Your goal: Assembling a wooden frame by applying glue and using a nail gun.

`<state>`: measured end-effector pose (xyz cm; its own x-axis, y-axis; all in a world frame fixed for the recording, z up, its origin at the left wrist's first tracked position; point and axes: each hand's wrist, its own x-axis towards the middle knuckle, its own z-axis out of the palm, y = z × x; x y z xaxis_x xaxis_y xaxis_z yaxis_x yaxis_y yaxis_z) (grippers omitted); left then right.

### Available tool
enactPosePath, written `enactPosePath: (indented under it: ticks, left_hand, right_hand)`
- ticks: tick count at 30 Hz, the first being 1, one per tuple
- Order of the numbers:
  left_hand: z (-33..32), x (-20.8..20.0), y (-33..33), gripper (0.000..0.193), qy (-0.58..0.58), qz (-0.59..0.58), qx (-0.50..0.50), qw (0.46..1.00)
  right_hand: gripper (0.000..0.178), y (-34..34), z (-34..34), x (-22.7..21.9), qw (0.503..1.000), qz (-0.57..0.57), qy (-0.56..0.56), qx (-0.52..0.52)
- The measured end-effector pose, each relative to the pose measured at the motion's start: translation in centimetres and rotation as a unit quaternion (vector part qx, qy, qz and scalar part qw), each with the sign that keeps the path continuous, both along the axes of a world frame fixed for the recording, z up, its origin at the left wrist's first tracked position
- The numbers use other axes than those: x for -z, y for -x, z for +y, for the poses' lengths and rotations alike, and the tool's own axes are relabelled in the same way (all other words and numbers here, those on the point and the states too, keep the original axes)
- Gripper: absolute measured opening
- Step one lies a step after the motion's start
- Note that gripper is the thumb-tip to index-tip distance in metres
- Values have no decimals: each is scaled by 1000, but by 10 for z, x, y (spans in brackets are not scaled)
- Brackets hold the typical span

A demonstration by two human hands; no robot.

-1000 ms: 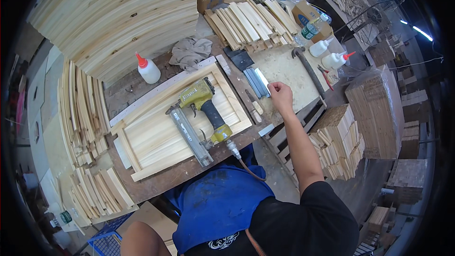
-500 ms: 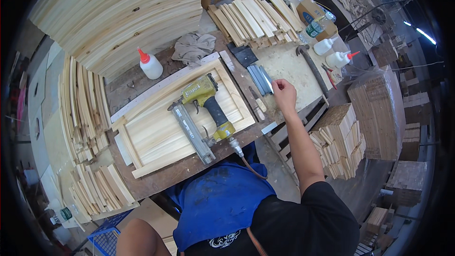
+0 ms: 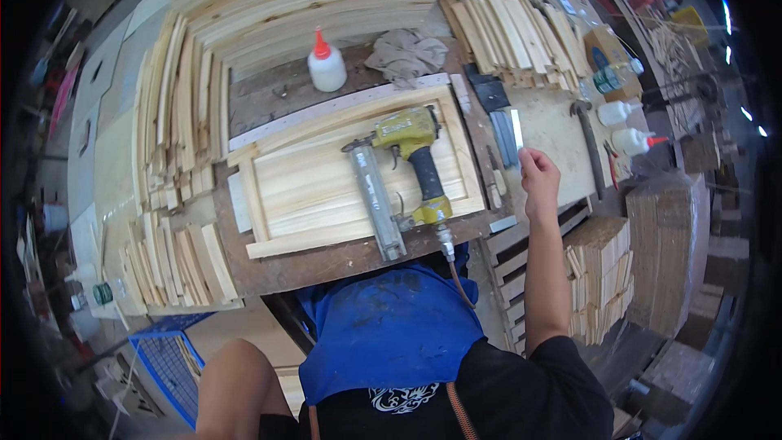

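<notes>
My right hand (image 3: pixel 541 181) pinches a thin, shiny strip of nails (image 3: pixel 516 129) upright over the right side of the workbench. Just left of it lies a small stack of grey nail strips (image 3: pixel 503 140). A yellow and black nail gun (image 3: pixel 405 134) rests across a framed wooden panel (image 3: pixel 305 175), its long grey magazine slanting toward me and an air hose (image 3: pixel 463 283) coupled to its handle. My left hand is out of sight; only a bent bare limb shows at the lower left.
A white glue bottle with red tip (image 3: pixel 327 69) and a grey rag (image 3: pixel 407 55) stand behind the panel. Wooden strips pile up at left (image 3: pixel 183 114) and back right (image 3: pixel 521 41). A hammer (image 3: pixel 590 147) and glue bottles (image 3: pixel 631 141) lie to the right.
My right hand has lifted from the grey nail strips, and the shiny strip now stands out clearly above its fingers. The whole view has shifted; the nail gun still lies on the panel.
</notes>
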<state>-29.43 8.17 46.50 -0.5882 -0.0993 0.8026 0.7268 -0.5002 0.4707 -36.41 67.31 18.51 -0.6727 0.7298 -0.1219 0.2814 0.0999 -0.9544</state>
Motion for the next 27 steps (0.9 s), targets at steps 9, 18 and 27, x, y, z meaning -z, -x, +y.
enactPosePath:
  ticks: [9,18,27]
  left_hand:
    - [142,233,69,49,520,-143,-191,820]
    - [153,252,64,54,547,-73,-164,818]
    - [166,239,49,26,174,-556,175,793]
  right_hand:
    - [11,25,-171,-64,951,-20,209,-225]
    - [10,2,-191,-71,953,26,217,-210]
    - [14,-27,-226,-101,881,-43,38,-469]
